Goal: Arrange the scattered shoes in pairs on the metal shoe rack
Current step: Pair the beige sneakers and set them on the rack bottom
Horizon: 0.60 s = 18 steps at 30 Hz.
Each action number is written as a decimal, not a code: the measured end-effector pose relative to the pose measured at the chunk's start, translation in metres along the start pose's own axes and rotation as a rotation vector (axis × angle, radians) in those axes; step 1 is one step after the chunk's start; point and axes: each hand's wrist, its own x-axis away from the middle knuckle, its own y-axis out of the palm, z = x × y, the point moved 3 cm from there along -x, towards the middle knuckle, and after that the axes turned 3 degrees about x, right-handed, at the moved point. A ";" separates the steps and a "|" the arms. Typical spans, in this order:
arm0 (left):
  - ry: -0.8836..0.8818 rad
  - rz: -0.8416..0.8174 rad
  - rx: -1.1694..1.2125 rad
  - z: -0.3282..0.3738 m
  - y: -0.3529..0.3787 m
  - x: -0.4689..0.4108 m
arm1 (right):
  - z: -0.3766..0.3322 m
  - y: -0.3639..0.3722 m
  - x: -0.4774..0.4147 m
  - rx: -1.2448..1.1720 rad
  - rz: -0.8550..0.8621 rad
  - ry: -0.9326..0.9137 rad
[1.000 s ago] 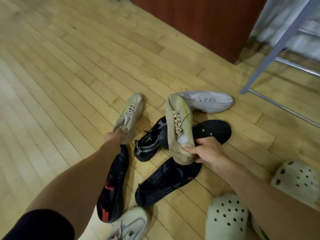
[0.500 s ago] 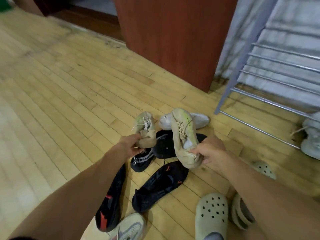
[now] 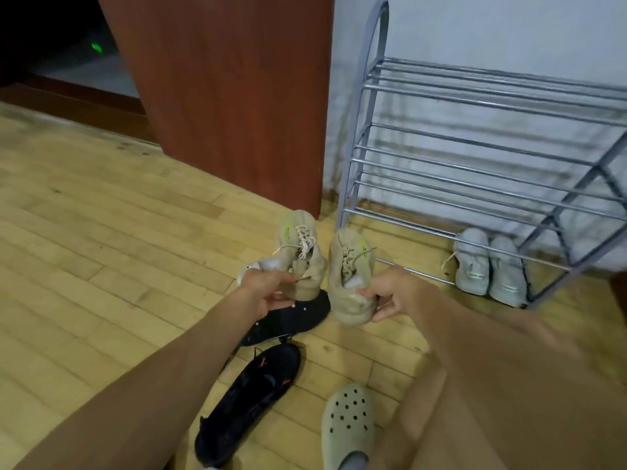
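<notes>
My left hand (image 3: 263,291) grips one beige sneaker (image 3: 303,252) by its heel, toe pointing away. My right hand (image 3: 390,295) grips the matching beige sneaker (image 3: 351,276) by its heel. Both shoes hang in the air side by side above the floor, left of the grey metal shoe rack (image 3: 475,154). A pair of light grey sneakers (image 3: 488,266) stands together at the rack's bottom tier. Black shoes (image 3: 251,401) lie on the floor under my arms, one (image 3: 302,317) partly hidden by my left hand. A white shoe (image 3: 252,268) peeks out behind my left hand.
A reddish-brown wooden cabinet (image 3: 230,96) stands left of the rack against the white wall. A pale green perforated clog (image 3: 349,422) is on the wooden floor at the bottom, close to my right arm. The rack's upper tiers hold nothing.
Both hands lifted the beige sneakers off the pile and brought them side by side. The view tilted up, showing the whole rack and the grey pair on it.
</notes>
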 end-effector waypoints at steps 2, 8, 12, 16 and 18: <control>-0.010 -0.015 -0.036 -0.005 0.015 -0.007 | 0.009 -0.010 -0.008 -0.026 0.003 0.047; -0.094 -0.078 -0.137 -0.017 0.070 -0.046 | 0.030 -0.048 -0.052 -0.153 0.022 0.136; -0.158 -0.071 -0.180 -0.029 0.115 -0.086 | 0.038 -0.074 -0.091 -0.198 0.044 0.145; -0.133 -0.050 -0.177 -0.037 0.156 -0.135 | 0.045 -0.102 -0.151 -0.230 0.172 0.098; -0.090 -0.043 -0.182 -0.036 0.175 -0.162 | 0.045 -0.113 -0.182 -0.223 0.233 0.071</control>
